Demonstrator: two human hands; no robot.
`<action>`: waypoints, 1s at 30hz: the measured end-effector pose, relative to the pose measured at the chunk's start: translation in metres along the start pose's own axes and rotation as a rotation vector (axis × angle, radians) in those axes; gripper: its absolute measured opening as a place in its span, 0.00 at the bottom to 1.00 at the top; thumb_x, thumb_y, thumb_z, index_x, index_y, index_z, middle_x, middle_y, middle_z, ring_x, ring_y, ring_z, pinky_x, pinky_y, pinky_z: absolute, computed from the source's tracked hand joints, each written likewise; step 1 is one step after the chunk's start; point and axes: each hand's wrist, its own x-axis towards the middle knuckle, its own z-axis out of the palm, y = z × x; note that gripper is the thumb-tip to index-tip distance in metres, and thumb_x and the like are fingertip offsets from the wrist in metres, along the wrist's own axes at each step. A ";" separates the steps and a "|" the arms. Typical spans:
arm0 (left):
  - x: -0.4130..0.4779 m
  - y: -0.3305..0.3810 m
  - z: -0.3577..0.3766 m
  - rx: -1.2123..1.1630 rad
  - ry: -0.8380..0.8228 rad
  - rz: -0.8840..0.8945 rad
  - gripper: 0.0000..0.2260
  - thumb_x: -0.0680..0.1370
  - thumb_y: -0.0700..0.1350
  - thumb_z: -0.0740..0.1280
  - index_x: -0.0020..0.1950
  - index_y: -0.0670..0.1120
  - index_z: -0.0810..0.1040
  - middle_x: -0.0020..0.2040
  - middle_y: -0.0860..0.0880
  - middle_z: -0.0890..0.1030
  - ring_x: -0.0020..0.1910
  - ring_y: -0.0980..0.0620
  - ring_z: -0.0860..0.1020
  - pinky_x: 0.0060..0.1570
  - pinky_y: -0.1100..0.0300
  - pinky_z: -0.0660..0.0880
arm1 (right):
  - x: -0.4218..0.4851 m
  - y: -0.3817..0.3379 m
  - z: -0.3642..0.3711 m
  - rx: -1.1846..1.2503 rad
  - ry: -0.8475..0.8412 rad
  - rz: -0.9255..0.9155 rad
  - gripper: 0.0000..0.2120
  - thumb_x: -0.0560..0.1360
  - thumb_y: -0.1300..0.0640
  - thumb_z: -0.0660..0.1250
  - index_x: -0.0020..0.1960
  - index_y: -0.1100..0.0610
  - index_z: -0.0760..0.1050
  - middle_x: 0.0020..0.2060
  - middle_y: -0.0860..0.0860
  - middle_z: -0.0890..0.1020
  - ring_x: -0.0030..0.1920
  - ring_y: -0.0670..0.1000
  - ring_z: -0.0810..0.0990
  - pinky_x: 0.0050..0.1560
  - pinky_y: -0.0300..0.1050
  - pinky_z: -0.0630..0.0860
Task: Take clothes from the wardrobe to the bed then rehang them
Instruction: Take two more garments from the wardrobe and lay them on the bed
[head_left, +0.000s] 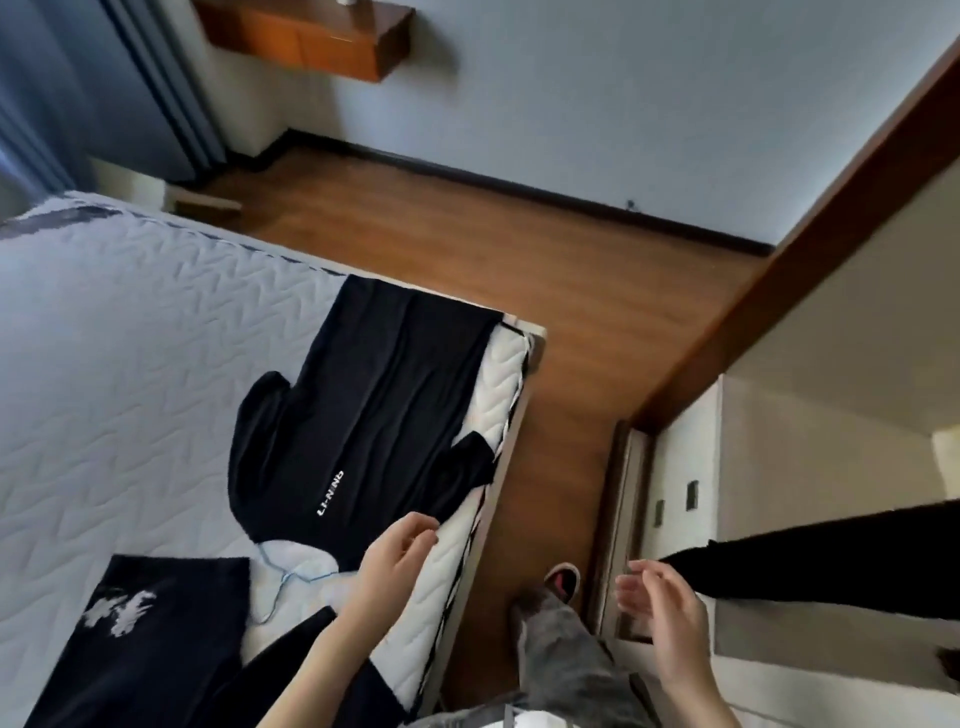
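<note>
1. Black T-shirt (363, 415) lies spread flat by the bed (130, 338) corner, probably so a hanger slips in easily.
2. Thin blue hanger wire (283, 582) sits on the bed at its neck end.
3. Left hand (395, 556) hovers over the bed edge, fingers loosely curled, gripping nothing.
4. Right hand (660, 608) is off the bed, fingers apart, empty.

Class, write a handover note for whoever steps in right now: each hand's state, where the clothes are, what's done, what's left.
Left hand: open, empty, over the bed edge beside the lettered black T-shirt.
Right hand: open, empty, near the wardrobe.
Clothes: T-shirt flat on the bed; a second black garment beside it; what looks like a blue hanger between them; another dark garment at the wardrobe.
Done: two garments on the bed.
Left: rehang them.
</note>
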 end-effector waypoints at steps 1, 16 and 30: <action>0.017 0.015 0.017 0.018 -0.037 0.015 0.08 0.78 0.42 0.64 0.44 0.53 0.81 0.42 0.47 0.83 0.39 0.52 0.79 0.44 0.54 0.74 | 0.011 0.001 -0.012 0.014 0.043 0.023 0.11 0.82 0.62 0.57 0.49 0.62 0.78 0.41 0.64 0.83 0.37 0.58 0.81 0.36 0.43 0.79; 0.214 0.182 0.195 0.184 -0.414 0.076 0.09 0.81 0.43 0.62 0.47 0.51 0.81 0.43 0.45 0.83 0.43 0.47 0.79 0.52 0.46 0.75 | 0.137 -0.075 -0.111 0.412 0.267 0.227 0.10 0.82 0.63 0.57 0.54 0.60 0.77 0.42 0.62 0.81 0.39 0.58 0.81 0.38 0.45 0.81; 0.380 0.370 0.368 0.612 -1.200 0.545 0.09 0.81 0.46 0.61 0.48 0.55 0.81 0.45 0.56 0.84 0.48 0.56 0.81 0.50 0.56 0.75 | 0.203 -0.162 -0.117 0.742 1.081 0.065 0.12 0.81 0.65 0.56 0.48 0.63 0.78 0.39 0.61 0.82 0.42 0.58 0.81 0.47 0.51 0.80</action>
